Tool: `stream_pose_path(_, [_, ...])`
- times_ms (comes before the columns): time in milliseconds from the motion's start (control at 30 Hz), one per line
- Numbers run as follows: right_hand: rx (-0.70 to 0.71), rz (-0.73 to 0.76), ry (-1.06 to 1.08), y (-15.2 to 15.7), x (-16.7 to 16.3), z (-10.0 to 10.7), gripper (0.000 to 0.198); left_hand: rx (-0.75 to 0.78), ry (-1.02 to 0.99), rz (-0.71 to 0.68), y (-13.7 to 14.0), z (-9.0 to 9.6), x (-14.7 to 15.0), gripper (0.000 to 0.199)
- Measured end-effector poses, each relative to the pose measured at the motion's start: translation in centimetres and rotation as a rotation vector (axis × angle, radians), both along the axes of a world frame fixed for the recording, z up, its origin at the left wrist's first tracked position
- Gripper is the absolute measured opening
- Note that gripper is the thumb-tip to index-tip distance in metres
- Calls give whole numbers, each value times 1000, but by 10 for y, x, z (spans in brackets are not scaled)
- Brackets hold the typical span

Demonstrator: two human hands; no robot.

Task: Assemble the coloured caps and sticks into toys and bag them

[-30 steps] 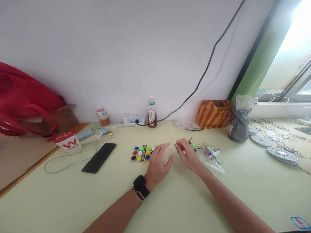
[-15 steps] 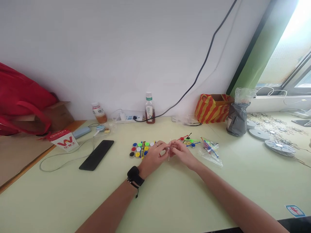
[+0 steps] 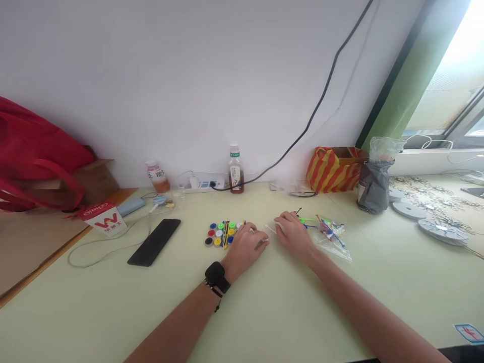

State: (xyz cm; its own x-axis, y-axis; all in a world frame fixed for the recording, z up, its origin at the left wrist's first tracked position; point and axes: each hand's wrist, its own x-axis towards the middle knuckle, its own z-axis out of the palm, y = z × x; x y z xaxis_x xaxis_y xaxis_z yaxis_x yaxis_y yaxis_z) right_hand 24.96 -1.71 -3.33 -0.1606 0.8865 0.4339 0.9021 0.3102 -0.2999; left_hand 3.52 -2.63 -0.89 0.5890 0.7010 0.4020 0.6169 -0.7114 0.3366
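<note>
My left hand [image 3: 245,248], with a black watch on its wrist, is closed with the fingers curled down. At its fingertips shows a small whitish piece [image 3: 265,240], too small to name surely. My right hand [image 3: 295,235] is a little apart to the right, its fingers pinched at the end of a thin white plastic stick [image 3: 269,229] low over the table. Left of my left hand stand rows of small round coloured caps [image 3: 217,242], with thin coloured sticks [image 3: 226,234] lying among them. Beyond my right hand lie coloured stick pieces [image 3: 310,226], partly hidden by it.
A clear plastic bag [image 3: 335,242] with coloured pieces lies right of my right hand. A black phone-like slab [image 3: 154,243] lies at left. Along the wall stand a bottle [image 3: 236,174], a power strip [image 3: 206,184] and a striped bag [image 3: 333,171]. White discs [image 3: 442,232] lie far right.
My hands were together at a thin white stick held upright. Now they are apart, the right one moved right and the stick lies slanted at its fingertips. The view has shifted slightly.
</note>
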Motion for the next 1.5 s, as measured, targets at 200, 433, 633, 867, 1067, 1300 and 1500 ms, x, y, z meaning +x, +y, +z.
stream_pose_path(200, [3, -129, -209, 9, 15, -1, 32, 101, 73, 86, 2, -1, -2, 32])
stream_pose_path(433, [-45, -159, -205, 14, 29, -3, 27, 126, 39, 113, -6, -1, 2, 32])
stream_pose_path(633, [139, -118, -62, 16, 32, 2, 28, 147, 48, 172, -7, -6, 5, 16])
stream_pose_path(867, [139, 170, 438, -3, 7, 20, 23, 124, -150, 100, -14, 3, 10, 44])
stream_pose_path(1067, [-389, 438, 945, -18, -22, 25, 19, 11, -322, -43, -9, 0, 9, 25])
stream_pose_path(1300, [-598, 486, 1072, -21, -20, 32, 6, -4, -309, -71, -6, 0, 7, 22])
stream_pose_path(1500, [-366, 316, 623, -15, -8, 21, 28, -74, -255, -51, -10, 0, 8, 7])
